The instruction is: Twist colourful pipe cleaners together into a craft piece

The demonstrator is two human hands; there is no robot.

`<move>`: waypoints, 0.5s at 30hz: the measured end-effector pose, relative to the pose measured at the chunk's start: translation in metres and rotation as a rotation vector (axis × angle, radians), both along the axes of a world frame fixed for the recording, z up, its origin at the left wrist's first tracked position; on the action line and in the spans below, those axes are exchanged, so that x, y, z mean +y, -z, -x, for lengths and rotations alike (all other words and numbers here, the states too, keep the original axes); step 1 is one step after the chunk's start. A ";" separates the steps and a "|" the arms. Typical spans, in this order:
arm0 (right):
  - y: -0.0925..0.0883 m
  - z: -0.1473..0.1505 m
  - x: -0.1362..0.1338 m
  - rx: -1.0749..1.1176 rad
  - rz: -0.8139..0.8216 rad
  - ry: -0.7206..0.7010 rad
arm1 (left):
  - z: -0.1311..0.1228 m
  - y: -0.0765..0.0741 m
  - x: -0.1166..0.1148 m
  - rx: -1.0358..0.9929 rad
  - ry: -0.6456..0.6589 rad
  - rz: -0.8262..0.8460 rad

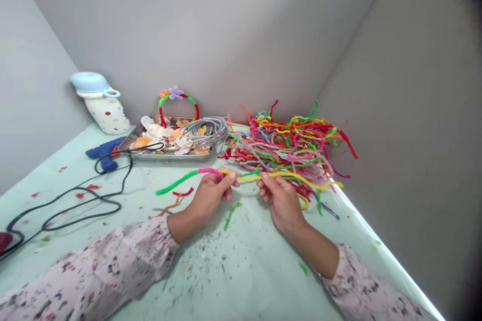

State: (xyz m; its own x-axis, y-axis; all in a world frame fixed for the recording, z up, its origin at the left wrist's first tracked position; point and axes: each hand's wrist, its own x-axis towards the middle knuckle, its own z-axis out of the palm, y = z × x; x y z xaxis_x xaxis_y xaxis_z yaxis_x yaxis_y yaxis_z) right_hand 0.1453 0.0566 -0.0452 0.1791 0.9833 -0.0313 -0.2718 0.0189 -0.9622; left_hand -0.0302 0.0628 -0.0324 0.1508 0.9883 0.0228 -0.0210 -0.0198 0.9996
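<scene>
My left hand (211, 191) pinches a pipe cleaner where its thick green and pink fuzzy part (181, 182) meets a thin yellow pipe cleaner (249, 178). The green end points out to the left. A little to the right, my right hand (280, 198) pinches the yellow length, whose free end reaches right over the table's edge. Between the two hands the yellow strand runs nearly straight. Close in front of the hands lies a short green piece (231, 215). Red and orange twisted scraps (175, 201) rest beside my left wrist.
Behind the hands is a tangled heap of coloured pipe cleaners (286, 143). A metal tray (169, 156) holds shells and a coil of grey wire (209, 130); a flower headband (197, 108) stands there. Left are a blue glue gun (107, 153), its black cord (75, 190) and a white bottle (105, 113).
</scene>
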 end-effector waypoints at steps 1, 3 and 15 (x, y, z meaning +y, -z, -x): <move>0.000 0.000 0.000 -0.008 0.006 0.004 | 0.000 0.000 0.001 -0.036 -0.004 0.007; 0.000 0.001 -0.001 -0.024 0.019 0.003 | 0.000 0.001 0.002 -0.083 -0.023 0.011; -0.005 0.001 -0.001 0.046 0.091 -0.041 | -0.002 0.002 0.005 -0.204 -0.155 0.059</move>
